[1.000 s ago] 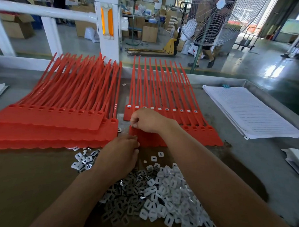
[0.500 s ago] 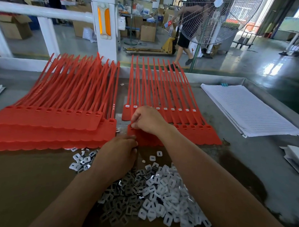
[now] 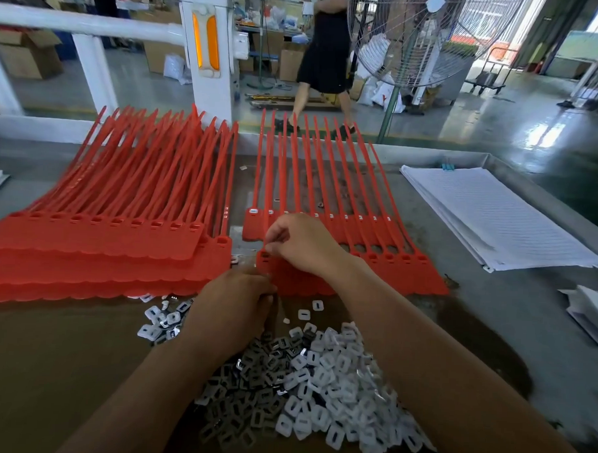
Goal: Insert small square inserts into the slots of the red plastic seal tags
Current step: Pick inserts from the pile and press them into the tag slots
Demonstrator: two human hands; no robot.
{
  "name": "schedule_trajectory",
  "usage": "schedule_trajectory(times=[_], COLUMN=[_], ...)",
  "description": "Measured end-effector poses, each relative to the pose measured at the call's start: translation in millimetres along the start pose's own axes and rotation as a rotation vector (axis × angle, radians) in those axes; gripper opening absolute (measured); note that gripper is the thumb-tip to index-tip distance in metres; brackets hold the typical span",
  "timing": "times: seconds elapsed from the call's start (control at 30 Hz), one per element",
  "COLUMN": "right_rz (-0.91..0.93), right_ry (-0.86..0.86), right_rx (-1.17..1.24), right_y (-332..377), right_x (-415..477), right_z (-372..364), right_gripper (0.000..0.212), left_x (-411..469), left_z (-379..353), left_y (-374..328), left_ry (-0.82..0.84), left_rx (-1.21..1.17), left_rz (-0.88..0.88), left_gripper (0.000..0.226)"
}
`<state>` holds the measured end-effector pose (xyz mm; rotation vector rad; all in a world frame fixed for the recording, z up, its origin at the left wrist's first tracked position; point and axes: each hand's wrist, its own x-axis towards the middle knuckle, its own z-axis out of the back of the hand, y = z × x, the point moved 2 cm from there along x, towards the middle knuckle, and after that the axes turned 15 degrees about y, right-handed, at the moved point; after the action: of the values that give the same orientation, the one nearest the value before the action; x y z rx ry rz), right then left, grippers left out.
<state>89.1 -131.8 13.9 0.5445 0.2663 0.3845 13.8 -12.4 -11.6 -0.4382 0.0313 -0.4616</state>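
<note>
- red seal tags (image 3: 350, 280): one joined strip, flat on the tabletop (image 3: 512, 324); heads form a row running left to right, tails point away from the person; the visible slots on its right part look dark, so I judge them unfilled
- second strip (image 3: 325, 224): just beyond the first and partly overlapped by it; white pieces sit in its heads
- leftmost slot (image 3: 264, 256) of the near strip: directly beneath the right fingertips; this is the target in hand
- right hand (image 3: 303, 243): reaches in from the right, fingers curled, thumb and forefinger tips drawn together just above that slot; whether an insert sits between them is too small to tell
- left hand (image 3: 234, 304): back toward the camera, at the strip's near edge, just below and left of the slot; fingers tucked under and hidden; cannot tell what they hold
- governing relation: the right hand is the nearer one to the slot; judged next move is a short downward press, then steps rightward along the row's long axis
- inserts (image 3: 318, 381): loose pile of small white squares on a brown board (image 3: 44, 369), nearest the person, between the forearms
- stacked tags (image 3: 94, 248): left of the hands
- paper sheets (image 3: 496, 218): right, well apart
</note>
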Motion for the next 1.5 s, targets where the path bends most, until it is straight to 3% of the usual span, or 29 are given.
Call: schedule_trajectory(times=[0.07, 0.23, 0.4, 0.67, 0.87, 1.2, 1.4, 1.5], right_rz=[0.034, 0.062, 0.119, 0.034, 0.051, 0.003, -0.110, -0.132], right_ry=[0.006, 0.244, 0.366, 0.340, 0.386, 0.097, 0.014, -0.039], right_rx=[0.017, -0.032, -0.157, -0.284, -0.289, 0.104, 0.148, 0.169], right_y=[3.6, 10.2, 23.9, 33.8, 32.5, 12.8, -2.6, -5.6], right_x=[-15.8, -61.2, -79.9, -76.1, -76.7, -72.1, -55.9, -46.0], right_z=[4.9, 4.1, -8.2, -31.8, -29.0, 4.3, 11.2, 12.2], right_gripper=[0.011, 0.015, 0.019, 0.025, 0.016, 0.012, 0.026, 0.018], left_x=[1.3, 5.0, 7.7, 6.8, 4.7, 5.5, 5.6, 5.3], left_z=[-1.0, -3.6, -5.3, -5.1, -4.3, -7.9, -9.0, -8.2], left_y=[2.9, 8.0, 11.4, 9.2, 6.7, 8.7, 8.8, 8.0], left_ry=[-0.010, 0.001, 0.031, 0.027, 0.035, -0.009, -0.004, -0.010], left_rx=[-0.024, -0.081, -0.100, -0.112, -0.063, -0.064, -0.052, -0.058], left_rz=[-0.001, -0.019, 0.001, -0.005, -0.041, -0.010, -0.013, -0.010], left_gripper=[0.022, 0.025, 0.030, 0.035, 0.031, 0.031, 0.031, 0.030])
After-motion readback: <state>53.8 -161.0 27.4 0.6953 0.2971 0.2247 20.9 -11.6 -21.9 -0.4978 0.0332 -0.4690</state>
